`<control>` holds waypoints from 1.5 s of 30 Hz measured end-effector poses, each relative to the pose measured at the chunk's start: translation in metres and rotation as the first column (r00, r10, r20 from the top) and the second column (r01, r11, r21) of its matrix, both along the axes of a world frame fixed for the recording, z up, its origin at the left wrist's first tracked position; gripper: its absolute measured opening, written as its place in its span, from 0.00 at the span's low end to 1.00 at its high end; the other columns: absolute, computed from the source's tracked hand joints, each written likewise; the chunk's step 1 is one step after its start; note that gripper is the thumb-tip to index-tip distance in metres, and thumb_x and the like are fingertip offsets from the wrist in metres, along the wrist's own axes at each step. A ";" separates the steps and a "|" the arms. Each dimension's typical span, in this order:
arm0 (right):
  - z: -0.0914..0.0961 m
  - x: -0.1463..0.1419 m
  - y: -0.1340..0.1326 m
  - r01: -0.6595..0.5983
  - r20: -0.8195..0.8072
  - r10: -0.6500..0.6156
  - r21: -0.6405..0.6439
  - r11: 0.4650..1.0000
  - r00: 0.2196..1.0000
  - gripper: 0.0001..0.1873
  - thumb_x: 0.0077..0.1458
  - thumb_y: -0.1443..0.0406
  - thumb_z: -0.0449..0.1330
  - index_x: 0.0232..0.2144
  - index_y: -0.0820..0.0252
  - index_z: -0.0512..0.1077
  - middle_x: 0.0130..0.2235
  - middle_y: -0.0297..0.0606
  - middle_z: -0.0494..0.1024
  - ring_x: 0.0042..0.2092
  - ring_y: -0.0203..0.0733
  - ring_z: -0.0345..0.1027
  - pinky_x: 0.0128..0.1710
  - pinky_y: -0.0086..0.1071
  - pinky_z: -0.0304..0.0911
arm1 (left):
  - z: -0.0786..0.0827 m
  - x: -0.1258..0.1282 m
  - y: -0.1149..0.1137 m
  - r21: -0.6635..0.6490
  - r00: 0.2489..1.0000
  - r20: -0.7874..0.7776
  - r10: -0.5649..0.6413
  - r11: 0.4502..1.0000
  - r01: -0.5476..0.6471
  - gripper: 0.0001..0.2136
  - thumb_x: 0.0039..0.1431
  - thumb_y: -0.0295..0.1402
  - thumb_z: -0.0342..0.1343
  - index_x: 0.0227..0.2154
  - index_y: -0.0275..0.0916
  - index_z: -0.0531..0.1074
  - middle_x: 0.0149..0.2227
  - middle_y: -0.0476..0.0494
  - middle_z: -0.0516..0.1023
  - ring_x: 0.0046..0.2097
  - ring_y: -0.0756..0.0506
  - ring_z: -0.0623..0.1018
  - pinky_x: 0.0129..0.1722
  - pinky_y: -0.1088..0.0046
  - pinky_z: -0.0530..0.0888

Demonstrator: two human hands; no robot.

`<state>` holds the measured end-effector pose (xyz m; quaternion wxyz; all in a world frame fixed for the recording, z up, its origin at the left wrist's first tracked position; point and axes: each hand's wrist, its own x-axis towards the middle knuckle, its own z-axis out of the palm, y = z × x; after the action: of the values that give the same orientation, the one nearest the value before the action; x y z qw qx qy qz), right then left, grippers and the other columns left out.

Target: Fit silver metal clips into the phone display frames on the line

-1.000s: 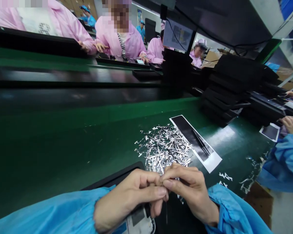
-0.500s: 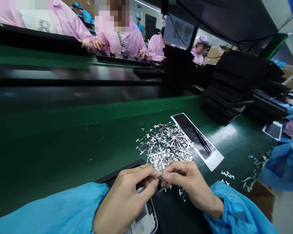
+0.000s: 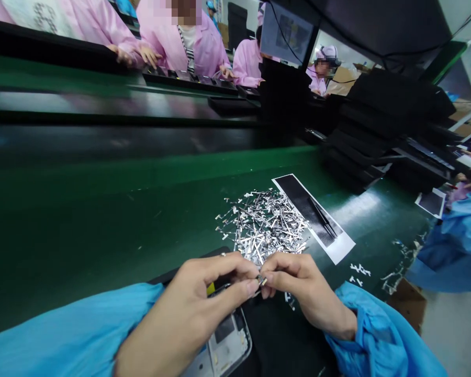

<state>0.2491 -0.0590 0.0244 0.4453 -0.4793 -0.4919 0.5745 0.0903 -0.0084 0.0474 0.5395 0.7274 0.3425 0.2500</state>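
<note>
While a tiny silver metal strip (image 3: 261,280) sits pinched between them, the left hand (image 3: 192,303) and right hand (image 3: 300,285) clench it firmly at their fingertips, above the near edge of the green workbench (image 3: 102,220). A white phone housing (image 3: 227,337) lies just under the left hand. A heap of silver metal strips (image 3: 261,225) spreads just beyond, beside a black-and-white sheet (image 3: 294,196) bearing slim black tweezers (image 3: 322,217).

Premises are an electronics-style factory assembly line: a long green conveyor bench (image 3: 102,209), stacked black trays (image 3: 361,141), a heap of loose metal parts (image 3: 259,225), and workers in pink smocks (image 3: 188,47) and blue smocks (image 3: 459,246) with matching caps.
</note>
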 end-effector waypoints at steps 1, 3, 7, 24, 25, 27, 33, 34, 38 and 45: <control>0.003 0.003 -0.005 0.026 0.080 -0.030 0.039 0.999 0.996 0.09 0.50 0.65 0.55 0.21 0.63 0.67 0.22 0.31 0.67 0.27 0.30 0.60 0.29 0.24 0.55 | 0.004 -0.003 0.002 0.000 1.000 0.001 0.012 1.000 -0.012 0.05 0.47 0.34 0.53 0.20 0.45 0.72 0.22 0.57 0.73 0.24 0.55 0.70 0.22 0.89 0.65; 0.007 0.015 -0.018 0.083 0.288 -0.116 0.124 0.989 0.950 0.10 0.53 0.63 0.53 0.23 0.61 0.67 0.25 0.31 0.67 0.29 0.31 0.60 0.30 0.24 0.55 | 0.009 -0.014 0.007 0.055 0.997 -0.023 0.078 0.996 -0.077 0.04 0.43 0.37 0.56 0.18 0.45 0.73 0.22 0.57 0.74 0.23 0.54 0.71 0.21 0.89 0.66; -0.001 0.061 -0.054 0.255 0.629 -0.302 0.167 0.952 0.716 0.12 0.53 0.58 0.52 0.26 0.59 0.67 0.29 0.32 0.70 0.31 0.34 0.63 0.31 0.24 0.57 | 0.001 -0.049 0.014 0.225 0.938 -0.151 0.311 0.935 -0.274 0.07 0.40 0.42 0.58 0.18 0.47 0.73 0.23 0.57 0.74 0.23 0.52 0.72 0.19 0.89 0.66; -0.006 0.016 -0.041 -0.498 0.853 -0.481 0.513 0.699 0.204 0.13 0.52 0.75 0.45 0.39 0.68 0.64 0.36 0.46 0.69 0.37 0.44 0.61 0.41 0.41 0.56 | -0.022 -0.046 -0.012 0.308 0.892 -0.405 0.200 0.949 -0.073 0.10 0.51 0.31 0.43 0.19 0.38 0.66 0.23 0.49 0.68 0.27 0.50 0.67 0.25 0.76 0.62; -0.004 0.001 -0.036 -0.545 0.866 -0.447 0.493 0.679 0.225 0.14 0.52 0.75 0.44 0.38 0.69 0.65 0.36 0.46 0.70 0.38 0.43 0.62 0.42 0.41 0.55 | -0.023 -0.044 -0.013 0.322 0.889 -0.410 0.205 0.944 -0.069 0.10 0.52 0.30 0.43 0.20 0.38 0.67 0.24 0.49 0.69 0.27 0.49 0.67 0.26 0.75 0.62; -0.004 -0.025 -0.029 -0.587 0.842 -0.454 0.532 0.610 0.292 0.17 0.53 0.75 0.40 0.35 0.69 0.67 0.34 0.44 0.72 0.36 0.42 0.63 0.43 0.39 0.55 | -0.027 -0.040 -0.014 0.339 0.875 -0.435 0.212 0.939 -0.059 0.10 0.52 0.28 0.43 0.21 0.38 0.67 0.24 0.49 0.69 0.27 0.49 0.67 0.26 0.75 0.63; -0.021 -0.058 -0.018 -0.651 0.731 -0.582 0.641 0.407 0.356 0.18 0.52 0.78 0.40 0.28 0.69 0.69 0.29 0.43 0.75 0.32 0.42 0.66 0.40 0.36 0.56 | -0.036 -0.039 -0.015 0.459 0.881 -0.394 0.260 0.886 -0.057 0.11 0.54 0.26 0.41 0.21 0.38 0.66 0.26 0.47 0.70 0.28 0.48 0.69 0.26 0.75 0.65; -0.023 -0.057 -0.018 -0.649 0.720 -0.597 0.649 0.397 0.354 0.18 0.51 0.78 0.40 0.28 0.69 0.70 0.29 0.43 0.75 0.31 0.42 0.66 0.39 0.36 0.57 | -0.037 -0.040 -0.015 0.483 0.886 -0.382 0.264 0.874 -0.052 0.11 0.54 0.27 0.41 0.22 0.38 0.66 0.26 0.46 0.70 0.28 0.48 0.69 0.26 0.75 0.65; -0.030 -0.052 -0.021 -0.621 0.701 -0.620 0.671 0.405 0.352 0.17 0.52 0.77 0.42 0.26 0.68 0.70 0.30 0.44 0.76 0.30 0.41 0.66 0.37 0.35 0.57 | -0.037 -0.043 -0.014 0.576 0.899 -0.359 0.250 0.817 0.003 0.13 0.55 0.27 0.39 0.24 0.37 0.69 0.28 0.44 0.72 0.29 0.48 0.71 0.25 0.75 0.66; -0.026 -0.054 -0.016 -0.635 0.698 -0.631 0.664 0.395 0.338 0.19 0.53 0.78 0.40 0.23 0.65 0.69 0.29 0.41 0.76 0.27 0.38 0.66 0.34 0.33 0.58 | -0.038 -0.044 -0.013 0.620 0.876 -0.413 0.248 0.781 0.071 0.13 0.54 0.25 0.40 0.24 0.38 0.71 0.29 0.45 0.75 0.29 0.48 0.73 0.26 0.75 0.68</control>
<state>0.1947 -0.0752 -0.0017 0.2491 -0.3750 -0.8707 -0.1980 0.0467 -0.0213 0.0093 0.1581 0.8840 0.3973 0.1890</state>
